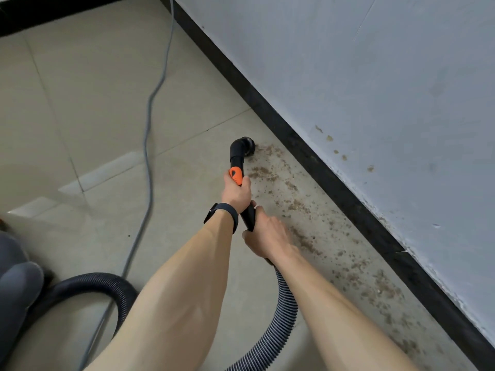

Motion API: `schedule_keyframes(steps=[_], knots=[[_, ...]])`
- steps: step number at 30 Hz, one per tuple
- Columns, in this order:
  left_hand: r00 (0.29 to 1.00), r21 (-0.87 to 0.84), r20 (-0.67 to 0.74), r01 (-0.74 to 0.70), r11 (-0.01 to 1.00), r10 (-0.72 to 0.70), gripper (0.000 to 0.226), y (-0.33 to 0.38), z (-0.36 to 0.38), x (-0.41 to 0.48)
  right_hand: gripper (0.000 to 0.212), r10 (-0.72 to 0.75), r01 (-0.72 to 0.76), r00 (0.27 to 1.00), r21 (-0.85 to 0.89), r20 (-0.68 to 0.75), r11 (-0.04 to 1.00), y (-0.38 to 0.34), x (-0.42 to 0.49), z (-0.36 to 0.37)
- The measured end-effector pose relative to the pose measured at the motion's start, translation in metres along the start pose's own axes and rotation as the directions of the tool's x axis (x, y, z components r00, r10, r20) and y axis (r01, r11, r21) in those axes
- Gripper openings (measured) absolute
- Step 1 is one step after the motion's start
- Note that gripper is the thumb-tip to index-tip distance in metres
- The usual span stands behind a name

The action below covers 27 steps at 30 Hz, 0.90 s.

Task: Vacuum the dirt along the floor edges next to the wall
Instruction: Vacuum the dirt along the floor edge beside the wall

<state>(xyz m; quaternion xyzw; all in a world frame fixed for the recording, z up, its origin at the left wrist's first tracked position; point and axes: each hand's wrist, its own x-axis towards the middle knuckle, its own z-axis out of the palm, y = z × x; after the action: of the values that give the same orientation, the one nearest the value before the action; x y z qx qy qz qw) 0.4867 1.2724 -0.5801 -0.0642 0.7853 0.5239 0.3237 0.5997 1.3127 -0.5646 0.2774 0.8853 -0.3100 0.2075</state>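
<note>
I hold a black vacuum wand [236, 159] with an orange band, its round brush nozzle [247, 144] down on the tiled floor at the far end of a brown dirt trail [302, 207]. The dirt runs along the black skirting board [348, 194] under the pale wall [375, 76]. My left hand [237, 192], with a black wristband, grips the wand just below the orange band. My right hand [267, 236] grips the lower handle where the ribbed hose [284, 314] joins. The hose loops back to the left behind my arms.
A grey power cable [148, 145] snakes across the beige floor tiles on the left. A grey rounded shape [16, 285], partly out of frame, sits at the lower left beside the hose loop [88, 281]. More dirt lies near the skirting at lower right.
</note>
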Motion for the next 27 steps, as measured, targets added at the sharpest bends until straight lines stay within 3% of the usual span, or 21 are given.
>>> schedule_keyframes(steps=[8,21,27], knots=[[0.998,0.11,0.015,-0.058,0.992,0.056,0.046,0.005,0.02,0.018,0.045,0.038,-0.037,0.999,0.013,-0.024,0.999,0.009,0.01,-0.014],[0.99,0.077,0.132,-0.048,0.996,0.038,0.053,0.018,0.048,0.024,0.028,0.126,-0.121,0.989,0.077,-0.071,0.99,0.028,0.016,-0.023],[0.991,0.096,0.131,-0.041,0.995,0.028,0.054,0.022,0.058,0.02,0.03,0.143,-0.138,0.988,0.073,-0.065,0.988,0.04,0.016,-0.03]])
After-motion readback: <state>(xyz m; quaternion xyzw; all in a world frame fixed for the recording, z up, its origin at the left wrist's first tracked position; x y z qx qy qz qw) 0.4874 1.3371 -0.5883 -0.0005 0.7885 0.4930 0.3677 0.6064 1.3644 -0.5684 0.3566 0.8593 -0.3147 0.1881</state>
